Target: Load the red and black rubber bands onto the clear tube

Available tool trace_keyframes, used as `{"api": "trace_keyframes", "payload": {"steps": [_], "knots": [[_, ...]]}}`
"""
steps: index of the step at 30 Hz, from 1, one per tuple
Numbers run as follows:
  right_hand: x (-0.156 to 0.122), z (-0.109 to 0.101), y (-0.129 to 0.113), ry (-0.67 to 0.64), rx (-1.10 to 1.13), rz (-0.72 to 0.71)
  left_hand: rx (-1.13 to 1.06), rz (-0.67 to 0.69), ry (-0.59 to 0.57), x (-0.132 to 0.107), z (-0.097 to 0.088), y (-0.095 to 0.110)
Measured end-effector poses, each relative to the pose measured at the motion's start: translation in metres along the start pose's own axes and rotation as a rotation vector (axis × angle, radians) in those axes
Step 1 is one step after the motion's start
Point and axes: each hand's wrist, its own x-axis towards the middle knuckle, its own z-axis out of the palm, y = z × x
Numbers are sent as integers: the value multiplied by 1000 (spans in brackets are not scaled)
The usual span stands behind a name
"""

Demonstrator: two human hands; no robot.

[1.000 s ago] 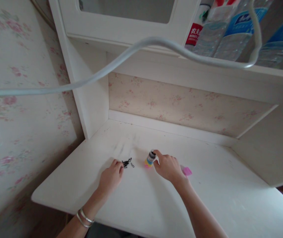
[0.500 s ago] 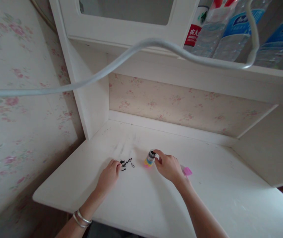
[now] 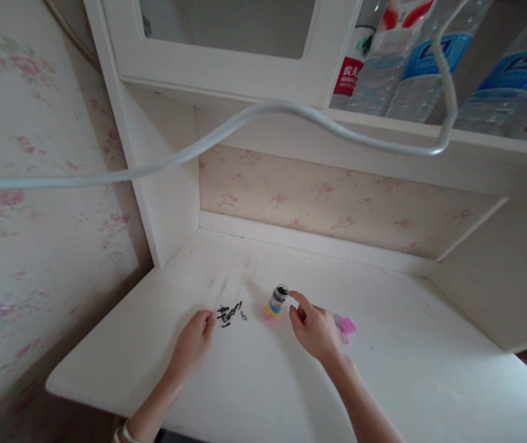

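Observation:
A small pile of black clips [image 3: 230, 313] lies on the white desk [image 3: 291, 381]. My left hand [image 3: 192, 343] rests just left of the pile, fingers curled, thumb and forefinger pinched near the clips. A small clear jar [image 3: 277, 301] with black contents and a colourful base stands upright to the right of the pile. My right hand [image 3: 315, 330] is beside the jar, forefinger stretched out towards its rim, just apart from it. A pink lid [image 3: 347, 325] lies behind my right hand, partly hidden by it.
A white cable [image 3: 226, 132] hangs across the view above the desk. A cabinet with a glass door [image 3: 226, 37] sits overhead. Several water bottles [image 3: 411, 55] stand on the upper shelf at the right. Flowered wallpaper [image 3: 27, 184] covers the left wall.
My left hand has drawn back left from the clips, leaving them spread on the desk. My right hand has let go of the jar and opened. The view has tilted slightly.

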Motion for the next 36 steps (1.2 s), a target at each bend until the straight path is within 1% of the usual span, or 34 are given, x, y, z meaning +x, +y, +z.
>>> {"api": "trace_keyframes", "payload": {"steps": [4, 10, 13, 18, 21, 25, 28, 31, 33, 36], "knots": [[0, 1, -1, -12, -3, -33, 12, -13, 9, -7, 0, 2], [7, -3, -4, -38, -180, -77, 51, 28, 5, -11, -4, 9], [10, -4, -6, -61, -225, -66, 55, 38, 10, -12, -5, 11], [18, -5, -10, -134, -227, -47, 22, 30, 28, -13, -4, 10], [21, -4, -10, -144, -192, -40, -45, -5, 50, -11, -5, 10], [20, -2, -8, -96, -97, -18, -174, -130, 73, -13, -12, 16], [17, -1, -5, -65, -35, -20, -270, -187, 84, -20, -20, 28], [14, 0, -3, -37, 21, -14, -324, -174, 71, -25, -27, 48], [12, 0, -2, -12, 65, -10, -332, -126, 54, -24, -30, 66], [10, 1, -2, 46, 130, -2, -298, 13, 27, -13, -31, 96]]}}
